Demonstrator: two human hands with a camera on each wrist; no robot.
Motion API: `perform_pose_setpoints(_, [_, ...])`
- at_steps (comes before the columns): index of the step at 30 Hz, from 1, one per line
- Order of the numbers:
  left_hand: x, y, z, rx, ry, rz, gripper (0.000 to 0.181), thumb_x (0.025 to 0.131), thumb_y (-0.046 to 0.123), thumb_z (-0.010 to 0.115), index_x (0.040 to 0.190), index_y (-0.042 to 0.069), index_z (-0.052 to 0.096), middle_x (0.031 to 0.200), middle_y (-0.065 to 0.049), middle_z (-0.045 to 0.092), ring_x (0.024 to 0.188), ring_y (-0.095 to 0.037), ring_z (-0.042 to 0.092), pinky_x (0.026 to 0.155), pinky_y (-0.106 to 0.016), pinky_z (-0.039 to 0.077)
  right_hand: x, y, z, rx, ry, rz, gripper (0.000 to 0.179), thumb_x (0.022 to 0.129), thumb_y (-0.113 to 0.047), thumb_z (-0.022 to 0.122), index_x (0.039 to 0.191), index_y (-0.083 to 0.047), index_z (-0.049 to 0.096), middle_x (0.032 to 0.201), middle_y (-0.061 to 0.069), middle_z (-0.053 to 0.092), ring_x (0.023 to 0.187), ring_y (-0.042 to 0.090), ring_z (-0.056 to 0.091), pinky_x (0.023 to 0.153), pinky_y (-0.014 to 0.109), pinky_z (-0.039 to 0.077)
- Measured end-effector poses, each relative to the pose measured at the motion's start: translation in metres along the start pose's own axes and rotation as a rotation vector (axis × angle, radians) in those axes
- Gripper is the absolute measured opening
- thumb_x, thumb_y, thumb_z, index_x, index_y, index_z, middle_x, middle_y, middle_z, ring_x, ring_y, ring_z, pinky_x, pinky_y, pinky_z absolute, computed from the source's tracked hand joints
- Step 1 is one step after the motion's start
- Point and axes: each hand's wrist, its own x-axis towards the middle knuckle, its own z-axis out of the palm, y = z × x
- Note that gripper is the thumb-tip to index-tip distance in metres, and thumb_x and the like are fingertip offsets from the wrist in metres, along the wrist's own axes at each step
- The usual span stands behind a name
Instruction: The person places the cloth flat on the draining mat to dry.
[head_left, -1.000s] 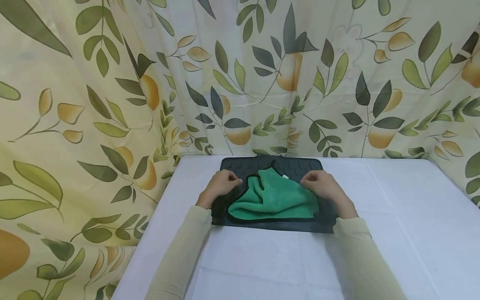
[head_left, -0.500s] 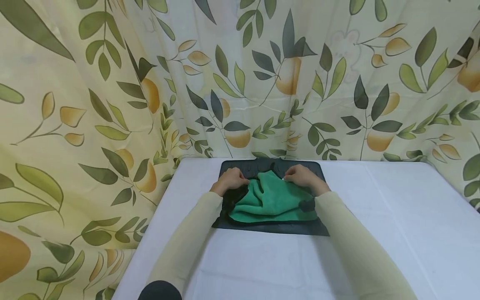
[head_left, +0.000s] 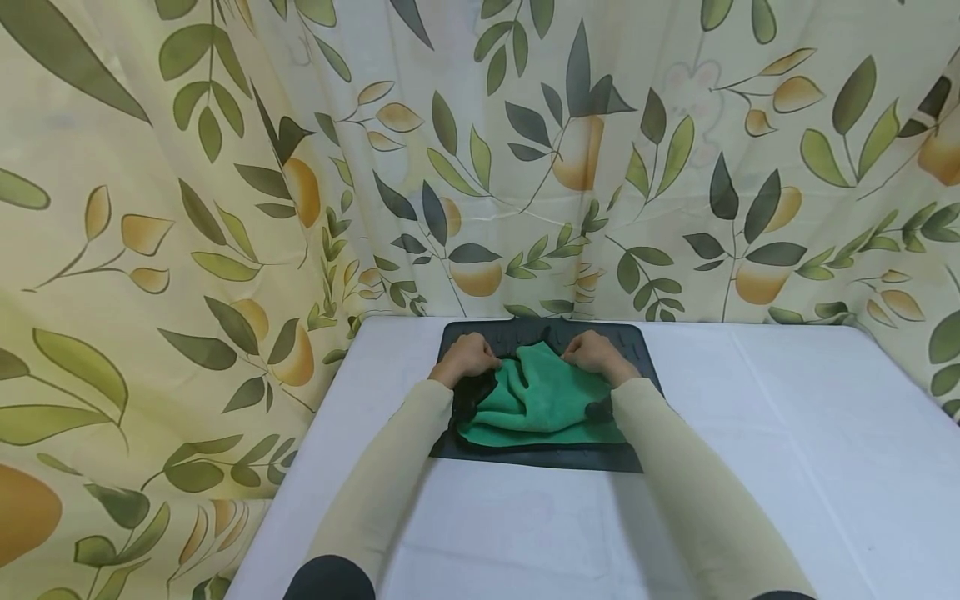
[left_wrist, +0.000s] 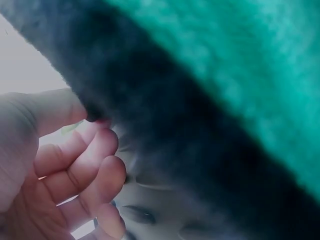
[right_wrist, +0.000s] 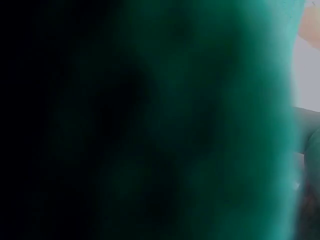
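Observation:
A crumpled green cloth [head_left: 543, 400] with a black border lies on a dark ribbed mat [head_left: 517, 456]. My left hand [head_left: 468, 357] pinches the cloth's upper left edge between thumb and index finger. In the left wrist view the black border [left_wrist: 165, 110] runs from that pinch, and the hand's other fingers [left_wrist: 111, 172] are loosely bent. At the cloth's upper right edge, my right hand [head_left: 595, 353] holds the fabric with its fingertips. Blurred green cloth [right_wrist: 225, 100] fills most of the right wrist view and hides that grip.
The mat lies on a table with a white cover [head_left: 750, 433], close to its back edge. A leaf-and-fruit patterned curtain [head_left: 645, 167] hangs behind the table and along its left side.
Both hands have moved inward: the left slightly rightward onto the cloth's edge, the right leftward from the cloth's right side to its upper edge. The cloth has barely shifted.

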Motion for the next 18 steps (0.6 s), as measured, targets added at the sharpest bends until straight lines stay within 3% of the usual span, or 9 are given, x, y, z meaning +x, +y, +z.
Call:
perform_pose_setpoints(6, [-0.002,0.0,-0.001,-0.015,0.037,0.012,0.032,0.094,0.03,0.073,0.067,0.012,0.072,0.067,0.005,0.061,0.068,-0.014,0.055,0.06,-0.026,0.041,0.0,0.0,0.0,0.011,-0.015,0.003,0.022,0.098,-0.014,0.061,0.081,-0.005,0.071,0.082,0.005,0.065,0.078,0.02,0.056,0.069,0.03,0.043])
perform_pose_setpoints(12, [-0.004,-0.002,-0.002,-0.05,0.044,0.005,0.027,0.094,0.028,0.073,0.074,0.01,0.076,0.081,0.0,0.071,0.074,-0.016,0.059,0.063,-0.027,0.043,-0.004,0.003,-0.004,0.038,-0.021,-0.041,0.019,0.098,-0.015,0.062,0.083,-0.005,0.067,0.081,0.005,0.061,0.075,0.019,0.054,0.067,0.03,0.042])
perform_pose_setpoints(18, [-0.005,-0.007,-0.008,-0.069,0.058,0.023,0.021,0.094,0.025,0.074,0.081,0.01,0.08,0.082,-0.002,0.075,0.074,-0.015,0.062,0.063,-0.025,0.045,-0.005,0.011,-0.017,0.065,0.004,-0.029,0.016,0.098,-0.016,0.062,0.088,-0.005,0.065,0.088,0.006,0.061,0.075,0.019,0.053,0.067,0.03,0.043])
